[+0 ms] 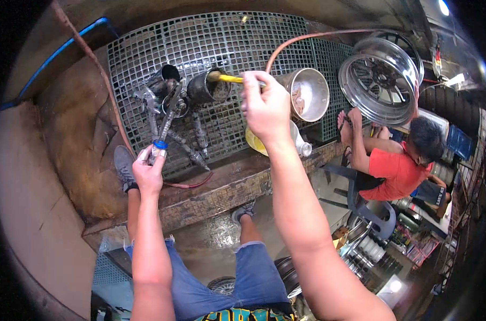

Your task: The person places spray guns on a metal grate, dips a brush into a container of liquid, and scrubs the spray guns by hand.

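Observation:
My right hand [265,104] is closed around the yellow handle of a brush [229,78]. The brush's bristles are at the mouth of a dark can [200,90]. My left hand [148,171] grips the blue-collared end of a long, dirty metal part [171,115]; its exact kind I cannot make out. The part's far end reaches up beside the dark can. More grimy metal pieces [199,131] lie on the green plastic grating [264,40] around it, along with another dark, open container [170,73]. To the right of the brush stands a metal pot [310,96] with pale residue inside.
A pale plastic bottle [299,138] is below the pot, near the ledge [221,200]. A reddish hose [88,51] runs down the left. On the right, a seated person in a red shirt [393,166] handles a shiny wheel rim [379,80].

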`<state>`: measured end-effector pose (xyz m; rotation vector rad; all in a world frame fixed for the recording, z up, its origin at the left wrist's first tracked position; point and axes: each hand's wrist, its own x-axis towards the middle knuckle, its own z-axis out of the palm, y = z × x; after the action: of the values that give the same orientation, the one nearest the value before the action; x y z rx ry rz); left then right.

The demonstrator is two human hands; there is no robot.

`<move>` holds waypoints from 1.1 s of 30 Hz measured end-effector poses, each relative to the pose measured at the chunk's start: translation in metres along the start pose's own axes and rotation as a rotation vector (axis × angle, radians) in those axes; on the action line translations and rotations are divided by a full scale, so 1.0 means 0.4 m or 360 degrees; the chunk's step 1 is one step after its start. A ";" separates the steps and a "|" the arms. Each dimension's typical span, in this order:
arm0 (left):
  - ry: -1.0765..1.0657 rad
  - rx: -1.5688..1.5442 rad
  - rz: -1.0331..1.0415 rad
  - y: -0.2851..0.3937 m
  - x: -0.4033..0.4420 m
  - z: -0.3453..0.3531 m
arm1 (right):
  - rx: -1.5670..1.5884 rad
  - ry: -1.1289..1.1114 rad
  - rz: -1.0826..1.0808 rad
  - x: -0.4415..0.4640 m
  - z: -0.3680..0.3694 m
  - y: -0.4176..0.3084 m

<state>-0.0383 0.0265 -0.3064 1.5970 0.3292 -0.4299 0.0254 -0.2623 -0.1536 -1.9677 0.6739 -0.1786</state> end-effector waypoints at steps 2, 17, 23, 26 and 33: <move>-0.0018 0.0003 -0.0021 0.000 -0.002 -0.003 | -0.0061 -0.0160 0.0031 0.008 -0.021 -0.023; -0.0040 0.0024 0.0157 0.023 -0.010 -0.006 | -0.0277 -0.0483 0.0094 -0.012 -0.051 0.014; -0.0006 0.0039 0.0192 0.022 -0.012 0.000 | -0.0264 -0.0234 -0.0423 0.001 -0.047 0.072; 0.0018 0.0100 0.0230 0.023 -0.012 0.003 | -0.0545 -0.0302 -0.0366 -0.021 -0.045 0.035; 0.0038 0.0128 0.0295 0.021 -0.014 0.005 | 0.0273 -0.0163 0.0124 0.000 -0.091 0.017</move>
<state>-0.0395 0.0242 -0.2964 1.6950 0.1817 -0.2849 0.0082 -0.2927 -0.1418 -1.7714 0.6458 -0.0846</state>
